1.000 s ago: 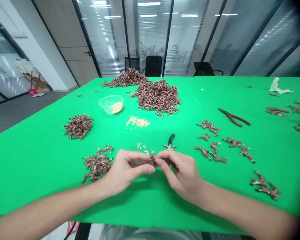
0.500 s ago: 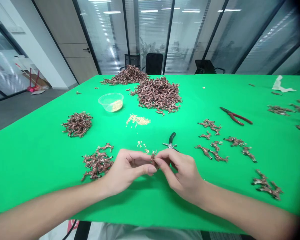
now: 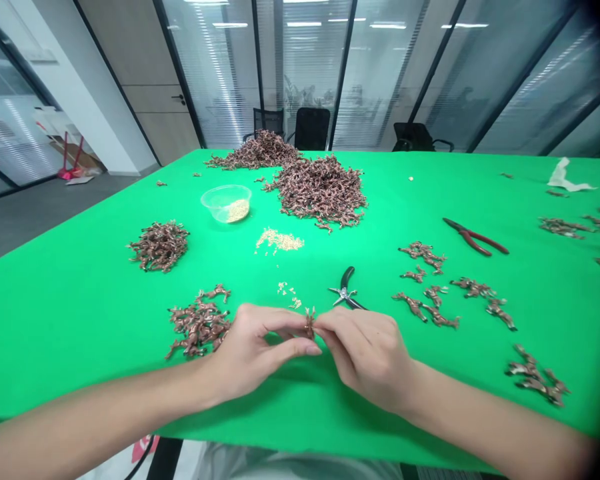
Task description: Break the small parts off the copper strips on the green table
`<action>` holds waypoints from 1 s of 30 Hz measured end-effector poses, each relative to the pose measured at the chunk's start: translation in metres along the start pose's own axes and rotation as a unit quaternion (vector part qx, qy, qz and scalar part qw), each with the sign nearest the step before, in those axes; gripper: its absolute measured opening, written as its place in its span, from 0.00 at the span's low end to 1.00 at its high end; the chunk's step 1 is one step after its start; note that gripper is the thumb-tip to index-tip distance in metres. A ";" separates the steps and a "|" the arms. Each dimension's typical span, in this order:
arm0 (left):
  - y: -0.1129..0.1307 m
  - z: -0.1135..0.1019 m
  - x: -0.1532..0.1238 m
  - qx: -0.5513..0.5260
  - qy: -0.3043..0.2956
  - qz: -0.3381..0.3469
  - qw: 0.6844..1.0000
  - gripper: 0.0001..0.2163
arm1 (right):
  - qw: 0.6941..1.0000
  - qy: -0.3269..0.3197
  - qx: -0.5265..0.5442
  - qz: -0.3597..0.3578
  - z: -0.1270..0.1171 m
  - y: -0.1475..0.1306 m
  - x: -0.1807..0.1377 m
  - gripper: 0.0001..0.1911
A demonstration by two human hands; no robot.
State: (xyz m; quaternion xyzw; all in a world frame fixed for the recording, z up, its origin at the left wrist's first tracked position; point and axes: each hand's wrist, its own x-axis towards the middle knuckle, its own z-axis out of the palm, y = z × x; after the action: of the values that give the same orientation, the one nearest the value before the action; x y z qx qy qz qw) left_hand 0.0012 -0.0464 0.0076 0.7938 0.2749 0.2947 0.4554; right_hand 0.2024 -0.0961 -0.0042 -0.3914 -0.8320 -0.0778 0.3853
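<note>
figurine, between left hand and right hand

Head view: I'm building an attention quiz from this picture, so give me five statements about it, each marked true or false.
1. The left hand holds a small brown animal figurine. True.
2. The red-handled pliers are gripped in the right hand. False: the red-handled pliers lie on the green table covering, farther from the person than that hand.
3. The clear plastic bowl contains small pale-gold pieces. True.
4. All the pale-gold pieces are inside the bowl. False: more lie loose on the green covering, between the bowl and the hands.
5. The black-handled pliers lie just beyond the hands. True.
</note>
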 end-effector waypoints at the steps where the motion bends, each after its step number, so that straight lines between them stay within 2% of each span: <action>1: -0.001 0.000 -0.001 0.010 0.001 0.006 1.000 0.09 | 1.000 0.000 0.006 0.006 0.000 0.000 0.000 0.05; 9: -0.002 -0.002 -0.003 0.037 -0.006 0.036 0.999 0.11 | 0.988 -0.021 0.141 0.066 0.002 0.004 -0.002 0.05; 16: -0.001 -0.002 0.000 -0.032 0.003 -0.001 0.999 0.09 | 0.921 -0.051 0.314 0.224 -0.002 0.003 0.004 0.05; 27: -0.002 -0.002 -0.001 -0.055 0.004 0.039 0.998 0.06 | 0.852 -0.079 0.409 0.317 -0.004 0.003 0.005 0.09; 30: -0.002 -0.002 -0.001 -0.064 -0.001 0.021 0.998 0.07 | 0.864 -0.078 0.392 0.306 -0.003 0.003 0.005 0.08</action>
State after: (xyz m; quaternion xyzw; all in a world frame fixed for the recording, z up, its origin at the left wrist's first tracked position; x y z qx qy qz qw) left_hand -0.0009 -0.0449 0.0065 0.7689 0.2379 0.3204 0.4995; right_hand 0.2046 -0.0919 0.0012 -0.4478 -0.6596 0.4077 0.4452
